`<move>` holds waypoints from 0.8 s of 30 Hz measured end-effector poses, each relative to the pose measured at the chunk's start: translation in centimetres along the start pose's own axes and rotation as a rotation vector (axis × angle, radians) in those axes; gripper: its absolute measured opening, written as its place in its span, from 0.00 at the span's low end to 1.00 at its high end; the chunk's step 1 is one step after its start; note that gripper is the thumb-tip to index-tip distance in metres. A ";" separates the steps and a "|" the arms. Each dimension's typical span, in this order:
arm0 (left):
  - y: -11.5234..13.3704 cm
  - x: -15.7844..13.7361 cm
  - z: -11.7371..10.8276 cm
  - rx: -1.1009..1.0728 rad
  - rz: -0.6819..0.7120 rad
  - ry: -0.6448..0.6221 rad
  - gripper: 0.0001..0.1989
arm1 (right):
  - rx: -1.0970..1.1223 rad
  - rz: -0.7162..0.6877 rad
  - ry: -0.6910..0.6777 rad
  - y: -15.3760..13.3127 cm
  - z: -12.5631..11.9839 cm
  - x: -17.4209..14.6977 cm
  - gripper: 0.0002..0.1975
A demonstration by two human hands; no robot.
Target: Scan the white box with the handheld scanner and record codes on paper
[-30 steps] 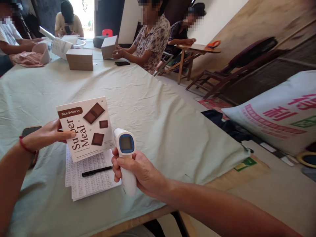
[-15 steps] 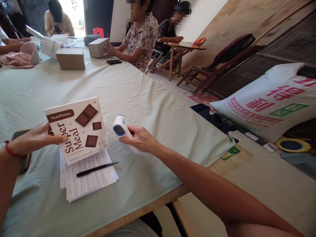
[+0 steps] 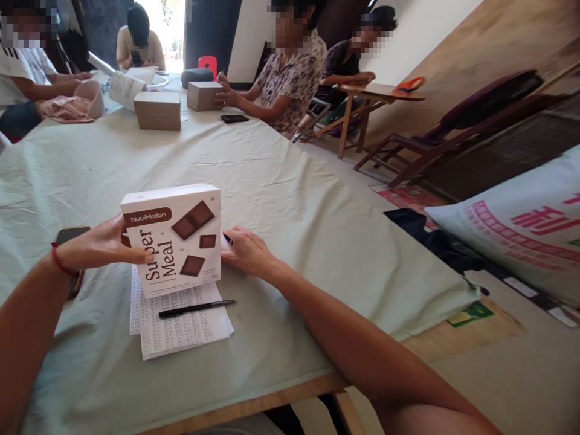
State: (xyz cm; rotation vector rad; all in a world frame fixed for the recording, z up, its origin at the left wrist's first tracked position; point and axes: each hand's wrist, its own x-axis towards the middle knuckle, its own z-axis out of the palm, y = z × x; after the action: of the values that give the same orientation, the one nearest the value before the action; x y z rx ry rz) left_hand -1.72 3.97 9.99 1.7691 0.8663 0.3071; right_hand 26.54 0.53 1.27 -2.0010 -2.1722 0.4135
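Observation:
My left hand (image 3: 106, 244) grips a white "Super Meal" box (image 3: 188, 211) with brown chocolate squares printed on it, its thumb across the front. The box is slightly tilted above written sheets of paper (image 3: 181, 332), where a black pen (image 3: 197, 309) lies. Right of the box, my right hand (image 3: 247, 251) is closed around a white infrared thermometer (image 3: 225, 243). Only a sliver of the thermometer shows; the box hides the rest. A phone (image 3: 75, 232) lies partly behind my left wrist.
Cardboard boxes (image 3: 157, 112) and another phone (image 3: 234, 119) are at the table's far end. A person in a patterned shirt (image 3: 294, 90) touches one box; others sit farther back. A chair (image 3: 435, 142) and a large white sack (image 3: 512, 223) stand at right.
My right hand has brought the thermometer in behind the box's right edge, mostly out of sight. The box in my left hand is turned more upright. The view has shifted left.

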 end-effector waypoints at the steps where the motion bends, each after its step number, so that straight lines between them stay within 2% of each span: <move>1: -0.1 0.0 -0.1 0.005 0.004 0.004 0.37 | 0.008 0.005 0.000 0.0 0.2 -0.1 0.14; 5: -0.4 -0.2 -0.2 0.019 0.022 -0.019 0.36 | 0.005 0.013 0.016 0.2 0.8 -0.6 0.15; 8: -0.1 -0.4 0.1 0.022 0.015 -0.037 0.34 | -0.044 -0.052 0.087 -0.1 0.5 -1.5 0.16; 11: 0.6 -0.9 0.1 0.018 0.043 -0.033 0.33 | -0.123 -0.109 0.196 -0.8 -0.6 -3.3 0.07; 13: 1.1 -1.6 -0.5 0.028 0.058 -0.013 0.33 | -0.113 -0.161 0.067 -1.3 -1.3 -4.6 0.07; 15: 1.5 -2.5 -1.6 0.067 0.037 0.066 0.32 | -0.040 -0.355 -0.153 -1.6 -1.7 -5.5 0.06; 17: 1.7 -3.5 -2.9 0.114 -0.001 0.205 0.33 | -0.029 -0.509 -0.295 -1.8 -1.6 -5.9 0.04; 21: 1.0 -3.8 -4.5 0.189 -0.007 0.460 0.35 | -0.103 -0.561 -0.302 -1.9 -0.6 -5.5 0.09; 24: -0.4 -2.9 -4.8 0.209 -0.021 0.510 0.38 | -0.117 -0.560 -0.316 -2.0 -0.4 -5.2 0.08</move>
State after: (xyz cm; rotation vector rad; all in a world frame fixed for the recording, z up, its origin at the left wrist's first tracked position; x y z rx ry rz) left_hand -6.67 5.48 12.05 1.9036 1.3155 0.6942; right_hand 25.29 -4.77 2.60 -1.3423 -2.8714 0.5514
